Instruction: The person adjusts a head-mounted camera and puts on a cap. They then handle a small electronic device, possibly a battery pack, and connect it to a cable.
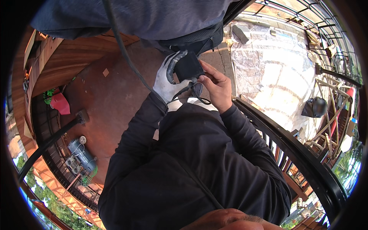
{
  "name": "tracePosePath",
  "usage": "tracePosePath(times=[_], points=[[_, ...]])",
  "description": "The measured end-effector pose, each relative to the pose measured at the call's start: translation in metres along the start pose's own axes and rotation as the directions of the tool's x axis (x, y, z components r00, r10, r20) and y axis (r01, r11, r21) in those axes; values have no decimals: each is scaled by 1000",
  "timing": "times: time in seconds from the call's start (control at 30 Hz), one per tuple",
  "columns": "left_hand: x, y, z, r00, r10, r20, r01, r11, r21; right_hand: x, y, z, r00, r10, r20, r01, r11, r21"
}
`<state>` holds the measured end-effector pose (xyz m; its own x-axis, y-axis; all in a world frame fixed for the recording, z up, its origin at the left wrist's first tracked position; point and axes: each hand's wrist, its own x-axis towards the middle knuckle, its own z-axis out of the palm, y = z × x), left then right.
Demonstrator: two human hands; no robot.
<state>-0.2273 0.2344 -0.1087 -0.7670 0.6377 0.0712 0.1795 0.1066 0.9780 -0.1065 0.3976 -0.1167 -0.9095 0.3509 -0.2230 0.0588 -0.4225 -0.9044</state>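
Note:
A white work glove with a dark grey coated palm covers my left hand [169, 77]. Its thumb and fingers wrap around a flat black box-shaped device [188, 66] in front of my waist. My bare right hand [217, 84] pinches the right edge of the same device between thumb and fingertips. A thin black cable [205, 100] loops below the device, near my left wrist. Just beyond the device is a black mesh bag [201, 41] with a zip, partly covered by dark blue-grey fabric [161, 17]. What the device is cannot be told.
A thicker dark cable [122, 49] crosses close to the camera. To the left, an air compressor [82, 155] with a green coiled hose stands on the reddish floor [103, 95]. A black metal rail [276, 132] runs along my right, beside plastic sheeting [264, 69] at the upper right.

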Motion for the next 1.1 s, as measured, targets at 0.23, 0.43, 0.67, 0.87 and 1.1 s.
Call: tracePosePath(times=[0.23,0.43,0.67,0.87,1.1], points=[[-2,-2,2,1000,-21,-24,20,999,-36,-1,2,4,999,22,-34,-19,998,66],[-3,-2,1,1000,6,-28,-7,999,-31,-1,0,7,999,27,-41,-22,993,118],[-4,1,0,999,41,-27,-39,998,50,-2,3,10,998,11,-62,-1,987,161],[-6,-3,0,998,47,-40,-45,997,61,-1,4,10,998,11,-62,-2,990,139],[-8,-11,0,997,43,-57,-43,999,11,1,0,9,999,18,-30,-15,994,112]])
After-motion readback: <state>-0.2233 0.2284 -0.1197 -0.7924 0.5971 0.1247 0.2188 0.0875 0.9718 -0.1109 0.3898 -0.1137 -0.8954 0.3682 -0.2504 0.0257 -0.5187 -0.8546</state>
